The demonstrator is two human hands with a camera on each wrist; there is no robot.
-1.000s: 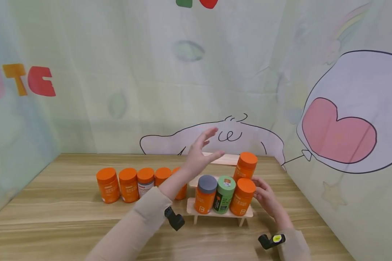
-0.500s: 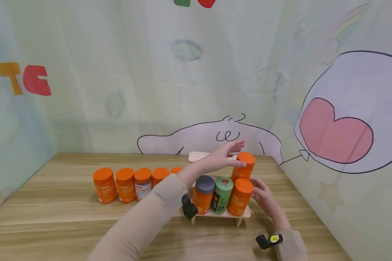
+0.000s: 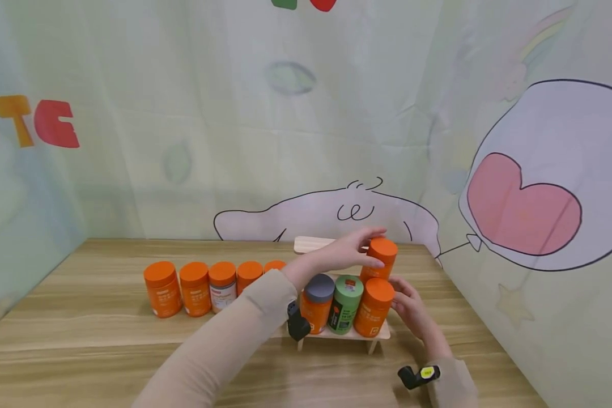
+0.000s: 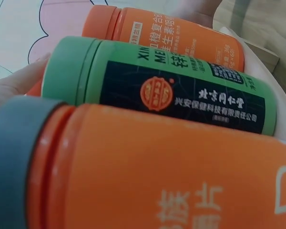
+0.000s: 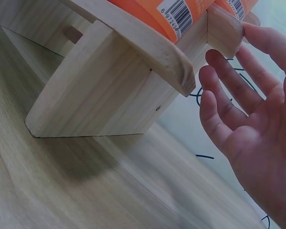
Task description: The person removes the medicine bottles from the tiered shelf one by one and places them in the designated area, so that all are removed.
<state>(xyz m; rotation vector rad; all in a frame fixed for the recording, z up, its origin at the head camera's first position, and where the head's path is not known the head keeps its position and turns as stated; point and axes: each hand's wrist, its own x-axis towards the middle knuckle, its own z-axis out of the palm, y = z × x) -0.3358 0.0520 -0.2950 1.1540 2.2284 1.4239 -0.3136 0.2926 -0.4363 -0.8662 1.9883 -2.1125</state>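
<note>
My left hand (image 3: 343,253) reaches over the front row and holds an orange jar (image 3: 385,248) on the upper step of a small wooden stepped rack (image 3: 331,335). Its thumb lies along the jar's near side and its fingers pass behind the lid. On the lower step stand a grey-lidded orange jar (image 3: 318,289), a green jar (image 3: 347,289) and another orange jar (image 3: 378,293). In the left wrist view the green jar (image 4: 167,90) hides most of the left hand. My right hand (image 5: 257,100) is at the rack's right end, one fingertip touching the wood, the other fingers loosely bent.
A row of several orange-lidded jars (image 3: 196,289) stands on the wooden table (image 3: 81,340) left of the rack. The rack's top step (image 3: 311,244) shows behind the left hand. A printed curtain (image 3: 183,113) hangs behind the table and along its right side.
My left hand has moved right and down from the air above the rack to the rear orange jar, and its fingers have closed round it. My right hand stays at the rack's end.
</note>
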